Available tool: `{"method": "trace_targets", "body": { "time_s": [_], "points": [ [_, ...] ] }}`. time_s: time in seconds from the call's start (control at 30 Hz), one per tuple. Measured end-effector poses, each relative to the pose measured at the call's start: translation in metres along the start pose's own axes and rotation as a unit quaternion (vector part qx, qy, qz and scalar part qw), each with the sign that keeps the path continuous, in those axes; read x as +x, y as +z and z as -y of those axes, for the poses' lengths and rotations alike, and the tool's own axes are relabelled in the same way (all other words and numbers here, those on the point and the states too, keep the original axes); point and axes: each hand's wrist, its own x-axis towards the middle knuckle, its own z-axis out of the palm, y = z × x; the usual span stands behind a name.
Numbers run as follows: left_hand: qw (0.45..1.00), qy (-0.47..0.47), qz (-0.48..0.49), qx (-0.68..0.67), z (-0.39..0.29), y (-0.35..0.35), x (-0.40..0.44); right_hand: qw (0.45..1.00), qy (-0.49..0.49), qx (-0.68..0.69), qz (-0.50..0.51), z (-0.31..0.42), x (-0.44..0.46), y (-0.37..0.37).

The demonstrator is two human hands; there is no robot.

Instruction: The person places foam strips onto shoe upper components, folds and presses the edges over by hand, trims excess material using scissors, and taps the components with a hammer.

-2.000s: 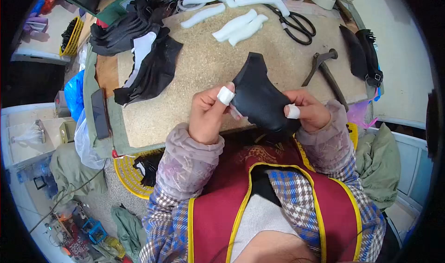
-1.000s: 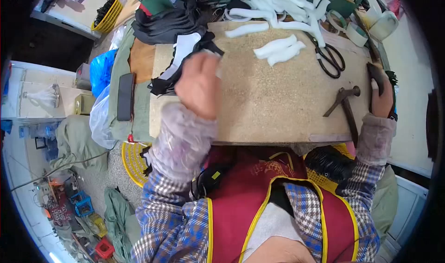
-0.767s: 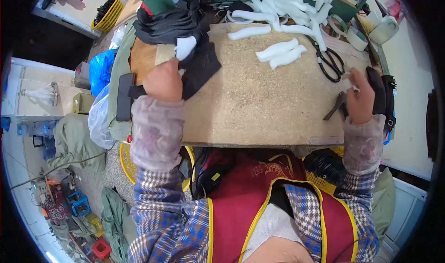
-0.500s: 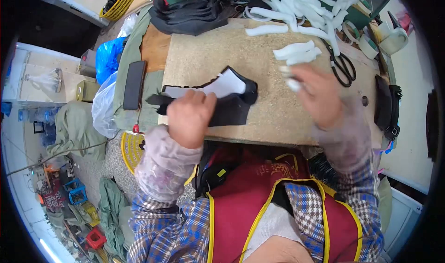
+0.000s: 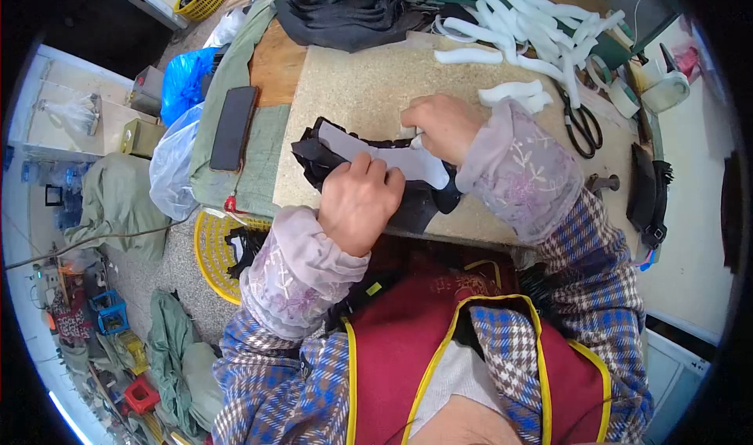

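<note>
A black sheet-like piece (image 5: 314, 156) with a pale white backing (image 5: 416, 163) lies near the front edge of the work board. My left hand (image 5: 362, 202) has its fingers curled down over the piece's lower middle, gripping it. At the piece's upper edge, my right hand (image 5: 449, 127) is closed in a pinch. A bit of white, foam-like strip shows under its fingers; the rest is hidden by the hand. Close by on the right lie a few short white foam strips (image 5: 514, 94), and black-handled scissors (image 5: 582, 127) rest farther right.
A heap of white foam strips (image 5: 541, 21) lies at the back right, beside tape rolls (image 5: 623, 98). Stacked black pieces (image 5: 341, 21) sit at the back left. A phone (image 5: 234, 127) lies on green cloth at left. Below stands a yellow basket (image 5: 205, 245).
My right hand has moved left from the foam strips to the black piece's upper edge, bringing something white. My left hand has shifted slightly right, and the piece has turned a little.
</note>
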Motion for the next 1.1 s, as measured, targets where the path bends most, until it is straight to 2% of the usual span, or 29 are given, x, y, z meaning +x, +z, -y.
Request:
{"method": "trace_targets", "body": {
  "time_s": [0.23, 0.33, 0.43, 0.53, 0.57, 0.63, 0.73, 0.77, 0.83, 0.87, 0.93, 1.03, 1.1],
  "points": [
    [1.0, 0.012, -0.005, 0.0, 0.0, 0.0, 0.004, 0.995, 0.075, -0.01, 0.068, 0.007, -0.004, -0.01],
    [1.0, 0.0, -0.003, -0.013, 0.004, -0.001, 0.005, 0.999, 0.012, 0.032, -0.034, 0.013, -0.015, -0.02],
    [0.999, -0.022, 0.011, -0.043, 0.016, -0.004, 0.011, 0.974, 0.039, 0.21, -0.072, 0.027, -0.041, -0.045],
    [0.995, -0.034, 0.042, -0.086, 0.034, -0.005, 0.019, 0.951, -0.131, 0.279, 0.001, 0.034, -0.076, -0.036],
    [0.995, -0.028, 0.043, -0.091, 0.037, -0.005, 0.022, 0.967, -0.122, 0.221, 0.022, 0.038, -0.084, -0.036],
    [0.994, -0.015, 0.043, -0.1, 0.039, -0.004, 0.028, 0.992, -0.02, 0.123, -0.031, 0.041, -0.091, -0.041],
    [0.993, -0.008, 0.055, -0.106, 0.04, -0.004, 0.03, 0.979, -0.001, 0.023, -0.202, 0.042, -0.067, -0.035],
    [0.992, -0.006, 0.066, -0.106, 0.04, -0.006, 0.031, 0.978, -0.032, -0.016, -0.206, 0.038, -0.055, -0.023],
    [0.994, -0.031, -0.018, -0.105, 0.03, -0.007, 0.034, 0.968, -0.095, -0.093, -0.215, 0.024, -0.029, 0.001],
    [0.992, -0.045, -0.06, -0.102, 0.025, -0.008, 0.033, 0.986, -0.041, -0.058, -0.151, 0.021, -0.024, 0.002],
    [0.992, 0.001, -0.097, -0.081, 0.023, -0.009, 0.027, 0.998, 0.06, 0.017, -0.015, 0.02, -0.013, 0.0],
    [0.992, 0.035, -0.108, -0.048, 0.026, -0.006, 0.013, 0.987, -0.017, 0.136, -0.081, 0.012, -0.01, -0.007],
    [0.993, 0.048, -0.098, -0.033, 0.03, -0.002, 0.009, 0.985, -0.019, 0.156, -0.068, 0.009, -0.006, -0.006]
  ]
}}
